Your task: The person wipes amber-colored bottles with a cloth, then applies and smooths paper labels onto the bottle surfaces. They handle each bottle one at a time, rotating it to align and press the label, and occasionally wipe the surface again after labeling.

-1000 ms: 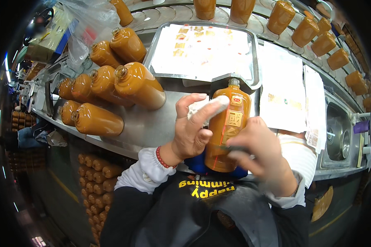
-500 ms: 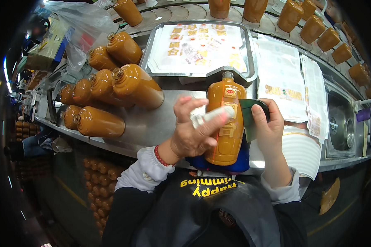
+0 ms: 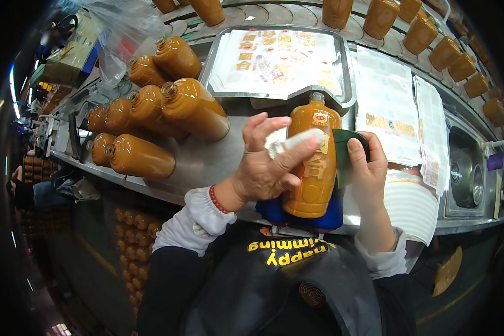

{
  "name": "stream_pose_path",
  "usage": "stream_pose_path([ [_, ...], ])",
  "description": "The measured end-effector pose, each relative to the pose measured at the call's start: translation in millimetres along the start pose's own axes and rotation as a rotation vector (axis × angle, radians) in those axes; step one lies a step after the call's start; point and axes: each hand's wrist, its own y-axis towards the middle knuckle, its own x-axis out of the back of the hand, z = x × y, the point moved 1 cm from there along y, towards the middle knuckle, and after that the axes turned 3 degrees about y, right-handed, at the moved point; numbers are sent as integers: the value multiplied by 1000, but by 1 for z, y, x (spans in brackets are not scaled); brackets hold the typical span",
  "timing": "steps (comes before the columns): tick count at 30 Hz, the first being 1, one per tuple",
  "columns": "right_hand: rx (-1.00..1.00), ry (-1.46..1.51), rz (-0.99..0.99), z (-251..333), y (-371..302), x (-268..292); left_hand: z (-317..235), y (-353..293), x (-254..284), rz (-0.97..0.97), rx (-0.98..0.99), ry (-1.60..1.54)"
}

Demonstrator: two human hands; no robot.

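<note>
An amber-brown glass bottle (image 3: 312, 193) lies on a blue pad (image 3: 331, 215) in front of me, its clear threaded neck pointing away. Gold characters and a small red emblem mark its upper face. My left hand (image 3: 271, 159) reaches over the bottle's left side with fingers spread. White wrapping (image 3: 305, 140) covers one of its fingers, which lies over the gold characters. Between thumb and fingers, my right hand (image 3: 371, 159) pinches a thin dark green scraper-like sheet (image 3: 346, 150). The sheet stands along the bottle's right edge.
Several brown bottles (image 3: 193, 109) stand on the steel counter at left. A metal tray (image 3: 350, 84) with decal sheets is behind the bottle. Paper sheets (image 3: 389, 87) and a sink (image 3: 467, 168) are at right. More bottles (image 3: 420, 36) line the curved conveyor at the back.
The conveyor bottles have moved to the right. The whole view has shifted slightly, and the bottle has turned a little on the pad. Both hands remain about it in much the same pose.
</note>
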Motion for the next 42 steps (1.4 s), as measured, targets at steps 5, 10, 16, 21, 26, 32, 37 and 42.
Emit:
stream_pose_path([
  [5,-27,25,-21,5,-1,1,15,19,-8,71,-83,10],
  [10,-71,17,-72,3,-6,7,25,19,-10,73,-102,7],
  [16,-102,89,-64,11,-16,12,25,15,-1,25,-39,-29],
  [21,-111,102,-41,12,-17,8,7,32,-21,-90,499,-453],
  [26,-104,81,-27,11,-18,6,6,30,-36,25,723,-858],
  [32,-83,30,-22,6,-18,10,9,30,-38,-17,702,-1038],
  [37,-31,-1,-19,13,-15,13,5,35,-23,17,124,-414],
  [42,55,-145,-5,13,-18,19,-22,10,5,246,-164,-23],
])
